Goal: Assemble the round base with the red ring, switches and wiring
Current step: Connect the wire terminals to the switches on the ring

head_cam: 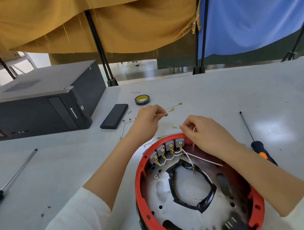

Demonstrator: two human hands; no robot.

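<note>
The round metal base (pixel 162 190) with its red ring (pixel 138 177) lies in front of me. Several grey switches (pixel 168 146) sit in a row at the ring's far edge, linked by short white wires (pixel 178 154) with brass terminals. My left hand (pixel 146 120) pinches a short white wire (pixel 170 107) with brass ends above the table. My right hand (pixel 207 134) rests over the ring's far edge and pinches another thin white wire (pixel 194 129) with a ring terminal. Black tape (pixel 207 205) wraps the centre opening.
A black computer tower (pixel 41 101) lies at the left, with a black flat case (pixel 114 116) and a tape roll (pixel 142 99) beside it. Loose wires (pixel 125 126) lie behind my left hand. Screwdrivers lie at far left (pixel 17 173) and right (pixel 254 141).
</note>
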